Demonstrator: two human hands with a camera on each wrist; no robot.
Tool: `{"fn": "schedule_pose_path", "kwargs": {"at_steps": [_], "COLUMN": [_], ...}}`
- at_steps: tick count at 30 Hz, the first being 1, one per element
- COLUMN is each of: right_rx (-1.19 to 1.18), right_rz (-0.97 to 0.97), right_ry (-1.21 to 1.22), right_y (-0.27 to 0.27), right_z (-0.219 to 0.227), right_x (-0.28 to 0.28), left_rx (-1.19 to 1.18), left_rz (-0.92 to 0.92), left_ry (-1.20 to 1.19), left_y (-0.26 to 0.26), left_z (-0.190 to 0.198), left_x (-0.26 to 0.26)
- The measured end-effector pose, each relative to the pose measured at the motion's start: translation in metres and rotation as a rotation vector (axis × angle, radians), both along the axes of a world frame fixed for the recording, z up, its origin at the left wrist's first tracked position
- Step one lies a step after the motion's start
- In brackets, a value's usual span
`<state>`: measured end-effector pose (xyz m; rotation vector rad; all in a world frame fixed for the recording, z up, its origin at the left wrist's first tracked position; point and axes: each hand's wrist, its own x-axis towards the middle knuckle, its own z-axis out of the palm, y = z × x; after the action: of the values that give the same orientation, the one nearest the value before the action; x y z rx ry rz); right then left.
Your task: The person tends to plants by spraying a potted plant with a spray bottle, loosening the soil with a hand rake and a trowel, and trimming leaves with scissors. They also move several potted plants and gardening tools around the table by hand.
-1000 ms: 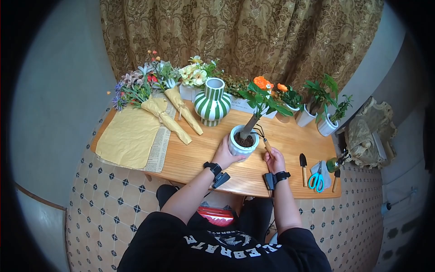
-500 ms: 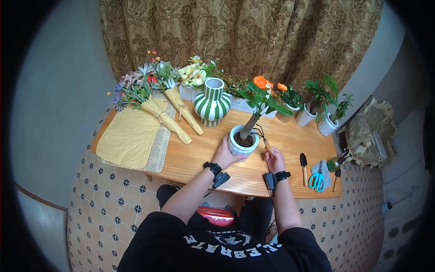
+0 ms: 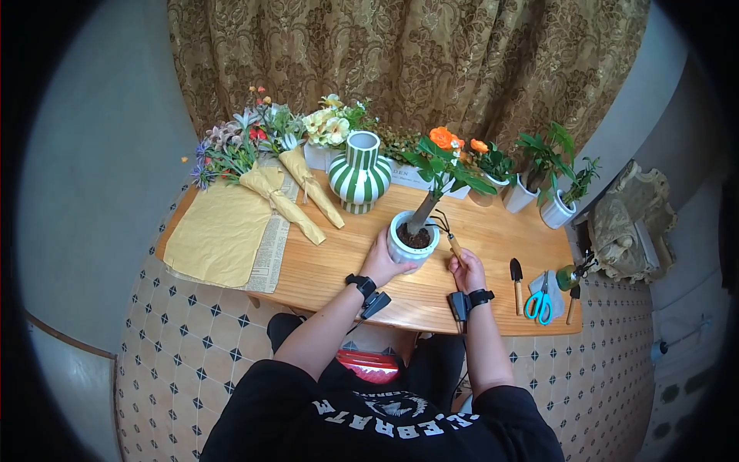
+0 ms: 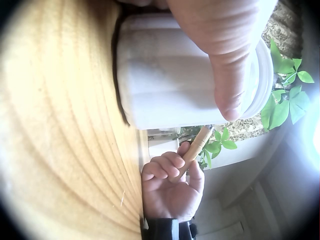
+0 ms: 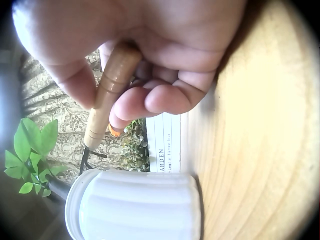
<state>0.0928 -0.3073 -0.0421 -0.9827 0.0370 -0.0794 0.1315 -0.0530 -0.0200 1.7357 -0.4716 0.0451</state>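
Note:
A white ceramic flower pot (image 3: 403, 252) stands on the wooden table, holding dark soil (image 3: 414, 238) and a thick-stemmed leafy plant (image 3: 423, 211). My left hand (image 3: 379, 264) grips the pot from the left, its thumb lying along the near wall just under the rim (image 4: 266, 80). On the other side, my right hand (image 3: 468, 272) holds a hand rake (image 3: 454, 245) by its wooden handle (image 5: 106, 95), between thumb and curled fingers. The rake's dark tines (image 5: 86, 161) reach over the pot's right rim, close to the stem.
Behind the pot is a green-striped vase (image 3: 360, 181). Wrapped bouquets (image 3: 281, 204) and brown paper (image 3: 215, 231) lie left. A small trowel (image 3: 516, 286), turquoise scissors (image 3: 539, 306) and a green spray bottle (image 3: 567, 277) are at right. Potted plants (image 3: 556, 212) line the back right.
The head view has shifted very slightly. Both hands, the pot and the rake keep the same positions.

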Motion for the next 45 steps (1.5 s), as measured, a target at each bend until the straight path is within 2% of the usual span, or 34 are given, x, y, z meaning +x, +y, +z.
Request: {"fn": "schedule_pose_path", "kwargs": {"at_steps": [45], "right_rx": [-0.028], "right_rz": [-0.006], "right_ry": [0.018], "right_y": [-0.0026], "right_z": [-0.0052], "right_x": [0.0017], "left_rx": [0.009], "left_rz": [0.029], "left_ry": [-0.045], "left_y": [-0.0015], "left_z": [-0.0043], "left_x": [0.0007]}}
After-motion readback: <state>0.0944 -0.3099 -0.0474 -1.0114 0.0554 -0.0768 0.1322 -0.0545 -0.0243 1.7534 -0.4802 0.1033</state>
